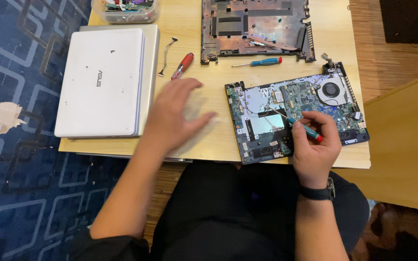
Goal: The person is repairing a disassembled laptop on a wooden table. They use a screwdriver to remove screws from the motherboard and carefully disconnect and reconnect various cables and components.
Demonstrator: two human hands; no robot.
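Here our right hand (315,150) pinches a slim blue-handled screwdriver (302,125) over the opened laptop base (267,104) — left hand (172,113), grip wide and blurred, hovers above the pale wooden table (209,140).

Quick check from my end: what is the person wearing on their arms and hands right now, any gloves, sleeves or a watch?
No gloves: both the left hand and the right hand are bare. A black wristband, seemingly a watch, circles the right wrist. A dark sleeve is pushed up to the left elbow; both forearms are uncovered.
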